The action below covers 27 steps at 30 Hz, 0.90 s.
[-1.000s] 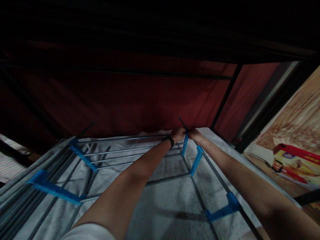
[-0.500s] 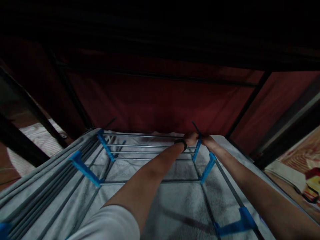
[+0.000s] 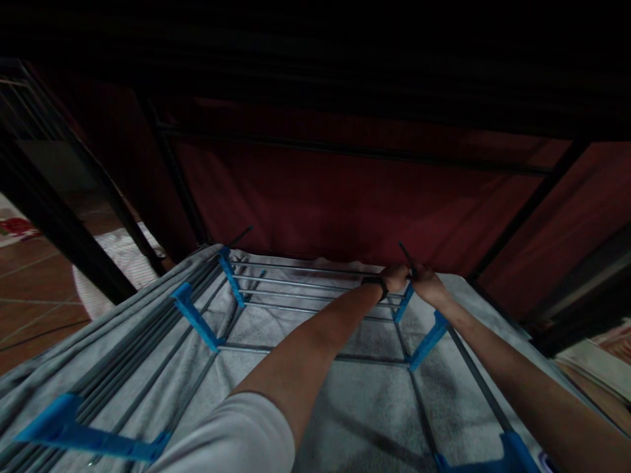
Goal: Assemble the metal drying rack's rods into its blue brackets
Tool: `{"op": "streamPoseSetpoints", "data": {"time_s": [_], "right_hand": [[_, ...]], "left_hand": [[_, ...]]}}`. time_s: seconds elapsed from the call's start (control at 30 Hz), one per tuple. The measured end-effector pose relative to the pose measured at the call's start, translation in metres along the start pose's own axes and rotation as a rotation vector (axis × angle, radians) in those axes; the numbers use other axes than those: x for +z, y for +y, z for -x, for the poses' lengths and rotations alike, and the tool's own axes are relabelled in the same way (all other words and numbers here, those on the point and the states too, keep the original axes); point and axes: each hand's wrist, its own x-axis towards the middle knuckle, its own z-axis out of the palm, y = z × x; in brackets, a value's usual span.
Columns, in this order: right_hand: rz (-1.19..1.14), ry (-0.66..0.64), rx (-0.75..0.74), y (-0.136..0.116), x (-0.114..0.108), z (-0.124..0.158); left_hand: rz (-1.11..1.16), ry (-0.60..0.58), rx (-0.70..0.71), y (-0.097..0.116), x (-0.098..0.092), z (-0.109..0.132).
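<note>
A rack of thin metal rods [image 3: 305, 287] and blue plastic brackets [image 3: 197, 318] lies on a grey towel-like cloth. At its far right corner my left hand [image 3: 395, 278], with a dark band on the wrist, is closed round the far right blue bracket [image 3: 405, 301]. Right beside it, my right hand [image 3: 428, 284] has its fingers closed at the same corner, by the foot of a short dark rod [image 3: 405, 253] that sticks up. Exactly what the right fingers pinch is too dark to make out.
Several loose grey tubes [image 3: 148, 335] lie along the left side of the cloth. Behind stands a dark red curtain [image 3: 345, 203] with a black frame [image 3: 180, 177]. A striped white cloth [image 3: 123, 263] is at the left over a tiled floor [image 3: 34, 289].
The view has shifted, so the rack and both hands appear further right. My right hand shows more fully beside the short dark rod. My left hand stays at the same corner.
</note>
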Motion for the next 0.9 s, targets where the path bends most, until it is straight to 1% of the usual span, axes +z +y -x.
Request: {"op": "streamPoseSetpoints", "data": {"time_s": [0.1,0.2,0.3,0.4,0.47,0.53,0.57,0.63,0.7,0.73,0.77,0.8,0.83,0.9], "right_hand": [[0.104,-0.103,-0.025,-0.002,0.001,0.0],[0.202,-0.21,0.001,-0.003,0.0,0.0],[0.292,-0.218,-0.011,-0.003,-0.001,0.0],[0.359,-0.205,-0.044,-0.002,0.0,-0.002],[0.38,-0.209,-0.064,0.001,0.001,-0.004],[0.378,-0.214,-0.087,0.004,0.002,-0.007],[0.367,-0.215,-0.094,0.005,0.003,-0.008],[0.334,-0.212,-0.089,0.008,0.004,-0.01],[0.298,-0.203,-0.085,0.011,0.006,-0.012],[0.286,-0.201,-0.086,0.012,0.008,-0.014],[0.278,-0.199,-0.091,0.014,0.01,-0.015],[0.271,-0.195,-0.095,0.016,0.012,-0.017],[0.264,-0.191,-0.096,0.017,0.015,-0.018],[0.242,-0.18,-0.093,0.02,0.019,-0.021]], "left_hand": [[-0.023,0.012,-0.008,-0.002,0.0,-0.001],[-0.033,0.045,-0.037,-0.003,0.0,0.0],[-0.004,0.094,-0.016,-0.002,0.0,0.0],[0.008,0.09,0.015,0.001,-0.002,0.002],[-0.019,0.093,0.048,0.004,-0.008,0.01],[-0.058,0.109,0.079,0.006,-0.022,0.029],[-0.081,0.117,0.086,0.005,-0.034,0.043],[-0.125,0.095,0.123,-0.002,-0.067,0.078],[-0.214,0.14,0.133,-0.02,-0.111,0.12],[-0.274,0.19,0.116,-0.032,-0.136,0.141],[-0.326,0.261,0.058,-0.046,-0.161,0.162],[-0.357,0.343,-0.036,-0.062,-0.186,0.183],[-0.357,0.446,-0.174,-0.078,-0.208,0.204],[-0.225,0.679,-0.517,-0.109,-0.244,0.243]]}}
